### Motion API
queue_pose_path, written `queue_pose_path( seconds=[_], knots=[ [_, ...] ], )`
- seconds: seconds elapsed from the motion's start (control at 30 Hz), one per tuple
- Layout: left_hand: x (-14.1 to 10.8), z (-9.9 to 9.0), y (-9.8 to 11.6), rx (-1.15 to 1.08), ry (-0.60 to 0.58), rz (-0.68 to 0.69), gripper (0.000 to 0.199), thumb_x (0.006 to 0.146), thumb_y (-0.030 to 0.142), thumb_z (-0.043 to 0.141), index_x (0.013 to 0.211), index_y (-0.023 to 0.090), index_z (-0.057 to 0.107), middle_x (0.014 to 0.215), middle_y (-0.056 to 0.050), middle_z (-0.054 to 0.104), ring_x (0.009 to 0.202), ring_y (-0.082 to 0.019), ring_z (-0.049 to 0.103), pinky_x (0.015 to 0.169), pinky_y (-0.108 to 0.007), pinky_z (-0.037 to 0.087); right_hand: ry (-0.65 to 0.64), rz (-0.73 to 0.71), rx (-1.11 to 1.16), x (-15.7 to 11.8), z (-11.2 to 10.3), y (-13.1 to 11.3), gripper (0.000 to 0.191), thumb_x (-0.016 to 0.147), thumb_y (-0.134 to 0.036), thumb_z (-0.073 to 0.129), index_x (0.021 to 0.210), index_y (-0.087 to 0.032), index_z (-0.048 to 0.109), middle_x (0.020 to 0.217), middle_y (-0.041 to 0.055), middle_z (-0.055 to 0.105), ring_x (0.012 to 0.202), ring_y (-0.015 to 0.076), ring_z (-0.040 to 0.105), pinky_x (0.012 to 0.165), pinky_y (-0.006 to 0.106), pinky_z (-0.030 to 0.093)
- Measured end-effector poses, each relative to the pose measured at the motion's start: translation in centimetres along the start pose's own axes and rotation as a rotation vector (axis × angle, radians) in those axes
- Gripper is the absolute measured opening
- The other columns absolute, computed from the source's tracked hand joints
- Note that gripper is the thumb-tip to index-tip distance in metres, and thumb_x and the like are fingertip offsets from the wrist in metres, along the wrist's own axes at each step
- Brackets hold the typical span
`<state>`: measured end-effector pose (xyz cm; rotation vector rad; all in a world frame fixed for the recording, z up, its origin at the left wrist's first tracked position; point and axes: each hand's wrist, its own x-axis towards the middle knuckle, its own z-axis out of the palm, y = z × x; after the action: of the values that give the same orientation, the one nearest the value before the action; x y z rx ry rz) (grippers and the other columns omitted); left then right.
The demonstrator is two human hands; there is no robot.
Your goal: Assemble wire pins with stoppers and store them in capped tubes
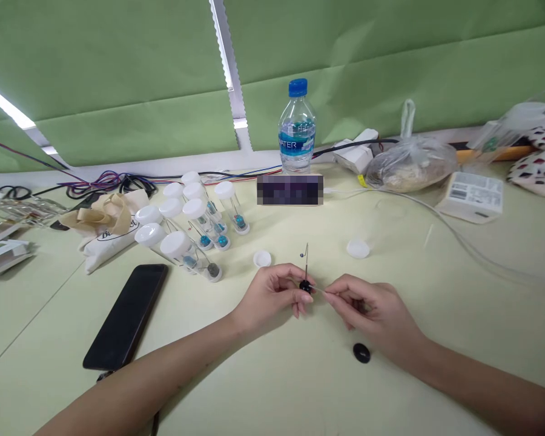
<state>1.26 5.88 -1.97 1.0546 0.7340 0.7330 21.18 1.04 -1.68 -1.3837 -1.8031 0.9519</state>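
Between the thumb and fingers of my left hand (272, 297) is a small round black piece (304, 287). A thin bent metal wire (306, 263) rises from its top, with a tiny bead-like part near the upper end. My right hand (381, 312) pinches a thin pale strand (319, 290) that reaches across to the side of the black piece; whether it is fixed there I cannot tell. Below my right hand a glossy black oval disc (361, 352) lies on the table. Just beyond my left hand sits a white cap (262, 259).
Several white-capped clear tubes (224, 206), many with blue pieces inside, stand at left. Nearby are a phone (126, 318) and a cloth pouch (113, 233). Behind are a water bottle (297, 130), a pixelated block (290, 190) and a plastic bag (413, 163). Another white lid (358, 248) lies right of centre.
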Motion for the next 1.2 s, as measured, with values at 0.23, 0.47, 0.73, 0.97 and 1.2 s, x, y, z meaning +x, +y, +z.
queue_pose_path(
  seconds=[0.23, 0.47, 0.73, 0.97, 1.2],
  knots=[
    [-0.17, 0.04, -0.10, 0.133, 0.084, -0.024, 0.018, 0.068, 0.020, 0.078, 0.082, 0.013, 0.070, 0.056, 0.003, 0.059, 0.044, -0.006, 0.051, 0.045, -0.020, 0.042, 0.002, -0.028, -0.073, 0.07, 0.07, 0.26, 0.016, 0.090, -0.028, 0.051, 0.079, -0.021, 0.061, 0.049, -0.0075, 0.043, 0.044, 0.0084, 0.034, 0.044, 0.022, 0.028],
    [-0.35, 0.31, 0.21, 0.132, 0.087, -0.010, 0.014, 0.073, 0.020, 0.074, 0.085, 0.012, 0.072, 0.063, -0.002, 0.065, 0.054, -0.009, 0.059, 0.059, -0.024, 0.049, -0.021, -0.012, -0.098, 0.13, 0.20, 0.36, 0.016, 0.090, -0.029, 0.052, 0.079, -0.022, 0.062, 0.050, -0.0074, 0.042, 0.046, 0.0089, 0.032, 0.045, 0.022, 0.027],
    [-0.36, -0.01, -0.38, 0.173, 0.050, 0.020, 0.013, 0.078, 0.025, 0.069, 0.082, 0.012, 0.069, 0.061, -0.001, 0.062, 0.054, -0.011, 0.058, 0.058, -0.026, 0.049, -0.054, 0.004, -0.113, 0.20, -0.02, 0.20, 0.021, 0.091, -0.033, 0.051, 0.077, -0.022, 0.063, 0.050, -0.0073, 0.039, 0.046, 0.0094, 0.031, 0.046, 0.023, 0.026],
    [-0.50, -0.13, -0.30, 0.258, 0.044, 0.029, 0.010, 0.079, 0.022, 0.067, 0.082, 0.013, 0.068, 0.060, 0.000, 0.061, 0.052, -0.010, 0.058, 0.054, -0.024, 0.049, -0.071, -0.009, -0.136, 0.39, -0.10, 0.00, 0.026, 0.094, -0.035, 0.049, 0.078, -0.022, 0.065, 0.051, -0.0065, 0.040, 0.047, 0.0094, 0.034, 0.046, 0.022, 0.027],
    [-0.28, -0.61, 0.10, 0.079, 0.031, -0.054, 0.010, 0.070, 0.018, 0.074, 0.076, 0.011, 0.071, 0.064, -0.003, 0.067, 0.055, -0.010, 0.062, 0.057, -0.022, 0.051, 0.015, -0.098, -0.156, 0.13, -0.15, -0.10, 0.024, 0.093, -0.033, 0.051, 0.078, -0.021, 0.066, 0.050, -0.0056, 0.043, 0.046, 0.0090, 0.035, 0.045, 0.022, 0.029]
  ],
)
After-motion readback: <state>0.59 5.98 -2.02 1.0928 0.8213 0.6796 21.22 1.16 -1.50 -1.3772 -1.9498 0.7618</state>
